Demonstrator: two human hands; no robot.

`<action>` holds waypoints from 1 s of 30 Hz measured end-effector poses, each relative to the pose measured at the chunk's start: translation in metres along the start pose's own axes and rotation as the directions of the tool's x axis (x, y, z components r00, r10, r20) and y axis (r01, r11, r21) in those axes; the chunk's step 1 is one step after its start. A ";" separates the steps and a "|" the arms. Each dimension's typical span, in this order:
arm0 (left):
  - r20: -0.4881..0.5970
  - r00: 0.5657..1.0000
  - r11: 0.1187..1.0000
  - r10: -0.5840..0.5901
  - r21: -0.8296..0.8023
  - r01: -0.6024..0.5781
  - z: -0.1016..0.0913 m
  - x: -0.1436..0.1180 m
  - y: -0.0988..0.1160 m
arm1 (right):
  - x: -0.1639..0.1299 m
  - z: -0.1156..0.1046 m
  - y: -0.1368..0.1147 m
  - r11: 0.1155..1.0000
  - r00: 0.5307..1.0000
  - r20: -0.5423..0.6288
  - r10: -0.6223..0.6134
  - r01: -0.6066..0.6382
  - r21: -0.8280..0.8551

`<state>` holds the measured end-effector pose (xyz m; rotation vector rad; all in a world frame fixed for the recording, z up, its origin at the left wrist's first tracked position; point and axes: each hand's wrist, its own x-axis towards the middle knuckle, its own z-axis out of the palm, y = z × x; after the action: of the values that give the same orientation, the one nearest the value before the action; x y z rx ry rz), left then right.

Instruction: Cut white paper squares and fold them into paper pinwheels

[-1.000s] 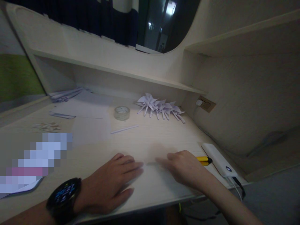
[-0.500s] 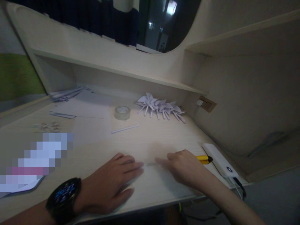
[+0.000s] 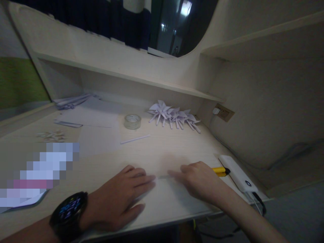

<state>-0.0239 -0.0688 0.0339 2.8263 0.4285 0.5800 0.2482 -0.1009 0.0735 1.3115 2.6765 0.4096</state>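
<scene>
Both hands (image 3: 121,197) (image 3: 198,179) nr desk (image 3: 165,202) edge (narrow gap btwn).

Faint strip (image 3: 163,177) too blurred to be identified.
The yellow-and-black tool (image 3: 219,171) is partly hidden by the right hand (image 3: 198,177); the pixelated screen (image 3: 43,179) is cropped at left.

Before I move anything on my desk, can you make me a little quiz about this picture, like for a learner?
1. True or false: the left hand and right hand are apart.
2. Which of these lies nearest the tape roll?
A) the black watch
B) the thin white stick
C) the wall socket
3. Fill in: white paper ____ are bunched near the back of the desk.

Key:
1. True
2. B
3. pinwheels
</scene>
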 end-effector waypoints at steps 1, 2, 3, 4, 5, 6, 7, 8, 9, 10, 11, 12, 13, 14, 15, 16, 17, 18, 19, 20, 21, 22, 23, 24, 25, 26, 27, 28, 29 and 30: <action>0.001 1.000 1.000 -0.001 0.000 0.001 0.000 0.000 0.000 | 0.000 0.000 0.000 1.000 1.000 -0.004 0.000 0.000 0.000; 0.003 1.000 1.000 -0.001 -0.002 0.001 0.001 0.000 0.000 | 0.000 0.000 0.000 1.000 1.000 -0.008 0.003 -0.003 0.000; 0.003 1.000 1.000 0.000 -0.004 0.000 0.001 0.000 -0.001 | 0.000 0.001 0.000 1.000 1.000 -0.014 0.005 -0.005 0.001; 0.006 1.000 1.000 0.002 -0.005 -0.002 0.001 0.000 -0.001 | 0.000 0.002 0.000 1.000 1.000 -0.017 0.006 -0.006 0.001; 0.010 1.000 1.000 0.003 -0.005 -0.003 0.002 0.000 -0.001 | 0.000 0.002 0.000 1.000 1.000 -0.018 0.005 -0.005 0.000; 0.015 1.000 1.000 0.002 -0.004 -0.002 0.002 0.000 -0.001 | 0.000 0.003 0.000 1.000 1.000 -0.017 0.002 -0.002 0.000; 0.021 1.000 1.000 0.001 -0.003 -0.001 0.002 0.000 -0.001 | 0.000 0.003 0.000 1.000 1.000 -0.013 -0.003 0.003 0.000; 0.028 1.000 1.000 0.001 -0.002 -0.001 0.002 0.000 -0.001 | 0.000 0.003 0.001 1.000 1.000 -0.008 -0.008 0.008 0.001; 0.034 0.999 1.000 -0.002 0.000 0.002 0.002 0.000 -0.001 | -0.001 0.003 0.001 1.000 1.000 -0.003 -0.010 0.010 0.002; 0.041 0.999 1.000 -0.004 0.002 0.004 0.002 -0.001 -0.002 | -0.001 0.003 0.001 1.000 1.000 0.000 -0.009 0.009 0.001; 0.045 0.999 1.000 -0.005 0.003 0.005 0.002 -0.001 -0.002 | -0.001 0.003 0.001 1.000 1.000 0.003 -0.008 0.008 -0.001; 0.046 0.999 1.000 -0.008 0.003 0.007 0.001 -0.001 -0.002 | -0.001 0.003 0.001 1.000 1.000 0.005 -0.009 0.009 -0.002; 0.043 0.999 1.000 -0.010 0.000 0.010 0.001 -0.001 -0.001 | -0.001 0.003 0.001 1.000 1.000 0.006 -0.010 0.010 -0.002; 0.039 0.999 1.000 -0.012 -0.004 0.012 0.001 0.000 -0.001 | 0.000 0.004 0.001 1.000 1.000 0.006 -0.011 0.011 -0.004; 0.034 0.999 1.000 -0.013 -0.008 0.013 0.001 0.000 -0.001 | 0.000 0.004 0.001 1.000 1.000 0.007 -0.013 0.013 -0.006; 0.031 0.999 1.000 -0.012 -0.011 0.012 0.001 0.000 -0.001 | 0.000 0.004 0.000 1.000 1.000 0.009 -0.015 0.015 -0.008; 0.028 1.000 1.000 -0.011 -0.013 0.011 0.001 0.001 -0.001 | 0.001 0.004 -0.001 1.000 1.000 0.010 -0.016 0.016 -0.012; 0.024 1.000 1.000 -0.009 -0.015 0.009 0.001 0.002 -0.001 | 0.001 0.004 -0.002 1.000 1.000 0.013 -0.016 0.016 -0.017; 0.019 1.000 1.000 -0.007 -0.018 0.007 0.001 0.003 0.000 | 0.001 0.003 -0.003 1.000 1.000 0.016 -0.017 0.017 -0.021; 0.014 1.000 1.000 -0.007 -0.021 0.007 0.001 0.003 0.000 | 0.002 0.003 -0.005 1.000 1.000 0.019 -0.018 0.019 -0.024; 0.010 1.000 1.000 -0.007 -0.024 0.007 0.001 0.004 0.000 | 0.002 0.002 -0.006 0.999 1.000 0.022 -0.019 0.019 -0.026; 0.009 1.000 1.000 -0.006 -0.025 0.006 0.001 0.005 0.000 | 0.002 0.001 -0.007 0.999 0.999 0.026 -0.020 0.021 -0.028; 0.011 1.000 1.000 -0.004 -0.023 0.004 0.001 0.006 0.000 | 0.002 0.001 -0.007 0.999 0.999 0.032 -0.022 0.023 -0.030; 0.014 1.000 1.000 -0.005 -0.018 0.005 0.001 0.006 0.000 | 0.003 0.000 -0.008 0.999 0.999 0.038 -0.022 0.023 -0.032; 0.017 1.000 1.000 -0.007 -0.012 0.007 0.001 0.006 0.000 | 0.003 -0.001 -0.008 0.999 0.999 0.042 -0.021 0.023 -0.034; 0.020 1.000 1.000 -0.011 -0.006 0.011 0.001 0.006 0.000 | 0.003 -0.001 -0.008 0.999 0.999 0.047 -0.021 0.023 -0.037; 0.023 1.000 1.000 -0.015 -0.001 0.015 0.001 0.006 0.000 | 0.003 -0.001 -0.007 0.999 0.999 0.050 -0.021 0.023 -0.040; 0.027 0.999 1.000 -0.018 0.004 0.018 0.001 0.006 0.001 | 0.003 -0.001 -0.007 0.999 0.998 0.052 -0.020 0.022 -0.042; 0.031 0.999 1.000 -0.021 0.010 0.021 0.001 0.006 0.001 | 0.003 -0.001 -0.006 0.999 0.998 0.053 -0.019 0.021 -0.044; 0.035 0.999 1.000 -0.022 0.016 0.021 0.001 0.006 0.002 | 0.002 -0.001 -0.006 0.999 0.998 0.053 -0.017 0.020 -0.046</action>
<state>-0.0178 -0.0684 0.0356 2.8386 0.4585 0.5234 0.2419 -0.1027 0.0730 1.2654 2.6176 0.4264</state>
